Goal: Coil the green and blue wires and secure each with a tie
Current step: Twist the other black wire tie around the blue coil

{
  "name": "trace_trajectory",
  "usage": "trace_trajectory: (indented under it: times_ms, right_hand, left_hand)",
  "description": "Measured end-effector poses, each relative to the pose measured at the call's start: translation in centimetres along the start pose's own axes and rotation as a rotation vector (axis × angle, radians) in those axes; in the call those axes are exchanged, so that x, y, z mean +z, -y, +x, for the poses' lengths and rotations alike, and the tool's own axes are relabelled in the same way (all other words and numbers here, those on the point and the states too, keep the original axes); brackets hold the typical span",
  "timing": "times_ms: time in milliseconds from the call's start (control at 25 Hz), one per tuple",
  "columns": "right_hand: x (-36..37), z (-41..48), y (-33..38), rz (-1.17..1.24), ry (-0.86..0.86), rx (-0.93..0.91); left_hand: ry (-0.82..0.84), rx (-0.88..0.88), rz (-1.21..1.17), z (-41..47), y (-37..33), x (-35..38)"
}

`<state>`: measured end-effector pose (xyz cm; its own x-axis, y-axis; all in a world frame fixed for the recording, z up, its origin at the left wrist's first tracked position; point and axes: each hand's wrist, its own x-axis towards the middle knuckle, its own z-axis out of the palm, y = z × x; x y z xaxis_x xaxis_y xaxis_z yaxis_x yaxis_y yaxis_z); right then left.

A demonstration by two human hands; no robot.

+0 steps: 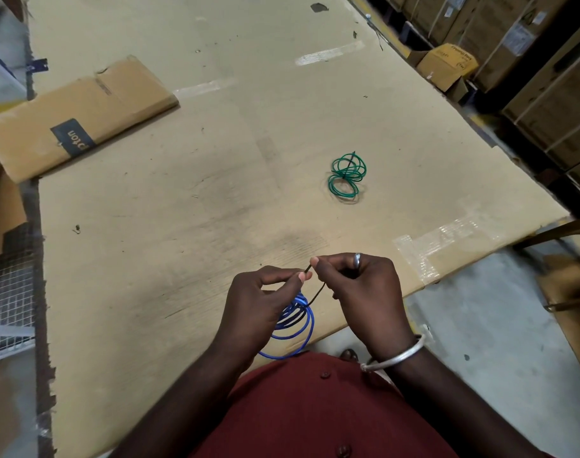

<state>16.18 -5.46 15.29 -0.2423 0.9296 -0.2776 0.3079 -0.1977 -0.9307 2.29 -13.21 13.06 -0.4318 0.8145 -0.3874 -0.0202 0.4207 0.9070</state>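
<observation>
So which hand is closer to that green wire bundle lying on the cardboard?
Right. The right hand sits below the green wire coil, slightly right; the left hand is farther down-left.

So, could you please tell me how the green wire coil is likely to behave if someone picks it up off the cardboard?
The green wire coil looks thin and small, so probably light. A dark tie pinches its middle, so the loops should likely stay together, though they splay out on both sides and may flex or spring a little. Lying fairly flat on the cardboard sheet, it seems unlikely to roll.
</observation>
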Motion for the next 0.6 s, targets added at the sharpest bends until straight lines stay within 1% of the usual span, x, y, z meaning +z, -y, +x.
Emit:
trace_trajectory:
  times_ms: [320, 440, 600]
  right_hand:
    - [0.15, 0.10, -0.39, -0.019, 0.065, -0.006]
    - [0.24, -0.02, -0.48, -0.013, 0.050, -0.010]
    - [0.31, -0.05, -0.85, 0.006, -0.012, 0.021]
  left_hand:
    - [-0.042, 0.011, 0.006, 0.06, 0.03, 0.02]
    - [-0.071, -0.003, -0.021, 0.07, -0.12, 0.06]
    - [-0.144, -0.009, -0.042, 0.11, -0.03, 0.10]
